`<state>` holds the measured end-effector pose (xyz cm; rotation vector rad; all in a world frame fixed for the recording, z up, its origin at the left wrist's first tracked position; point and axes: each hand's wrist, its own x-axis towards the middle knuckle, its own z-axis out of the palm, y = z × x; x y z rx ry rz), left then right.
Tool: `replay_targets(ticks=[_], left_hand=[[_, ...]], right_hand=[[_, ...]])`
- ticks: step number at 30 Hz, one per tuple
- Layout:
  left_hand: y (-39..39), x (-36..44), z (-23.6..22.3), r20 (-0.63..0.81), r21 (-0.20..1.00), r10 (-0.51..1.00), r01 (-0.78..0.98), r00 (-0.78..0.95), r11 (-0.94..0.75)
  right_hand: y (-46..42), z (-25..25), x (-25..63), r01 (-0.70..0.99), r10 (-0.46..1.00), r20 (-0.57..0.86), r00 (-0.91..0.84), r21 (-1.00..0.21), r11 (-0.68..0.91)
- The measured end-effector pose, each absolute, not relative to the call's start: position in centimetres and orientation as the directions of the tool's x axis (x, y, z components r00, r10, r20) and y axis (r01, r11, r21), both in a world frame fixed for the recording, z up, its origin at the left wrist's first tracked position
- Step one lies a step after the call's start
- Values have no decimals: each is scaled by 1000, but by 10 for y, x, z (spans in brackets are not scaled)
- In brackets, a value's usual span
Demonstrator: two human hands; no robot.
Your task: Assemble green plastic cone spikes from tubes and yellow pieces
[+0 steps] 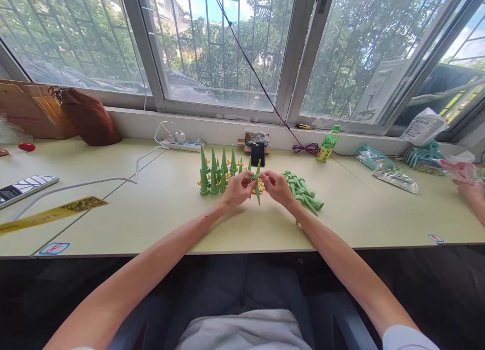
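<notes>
At the middle of the table (151, 223), between near and far edges: one green piece (258, 191), held up in the hands, its tapered point directed down at the near edge.

Left hand (238, 189): thumb and fingers pinching the piece near its middle. Right hand (278, 187): fingertips drawn together at the piece's other side; whether they grip it cannot be told.

Just beyond and left of the left hand: green cones (213, 181), upright in rows, points up, small yellow parts among them. Under and behind the fingers: further yellow parts (261, 186), partly hidden. Right of the right hand, near the forearm: a loose pile (303, 189) of green pieces, lying at various angles.

Along the far edge, left to right: a brown bag (89, 117); a power strip (185, 146) with a white cable (139, 167); a small box (248, 148); a black phone (258, 154) before it; a coiled cord (306, 148); a green bottle (329, 144), upright but leaning; bagged items (375, 157).

Toward the left end: a light-framed phone (26, 189), lying flat; nearer the near edge, a yellow strip (56, 215). On the near edge: two stickers (55, 248), one left, one right. At the right end: another person's hand (473, 191), by a pink item (457, 169).
</notes>
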<state>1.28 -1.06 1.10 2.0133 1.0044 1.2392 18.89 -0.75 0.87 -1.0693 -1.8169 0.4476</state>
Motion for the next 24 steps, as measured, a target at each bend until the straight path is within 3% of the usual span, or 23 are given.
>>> replay_targets(ticks=[16, 24], left_hand=[[-10, 12, 10, 463, 790, 838, 295, 290, -538], [-9, 13, 11, 378, 889, 884, 160, 275, -430]], right_hand=[[-3, 4, 191, 475, 813, 546, -202, -671, 569], [-2, 3, 192, 475, 804, 551, -224, -658, 584]])
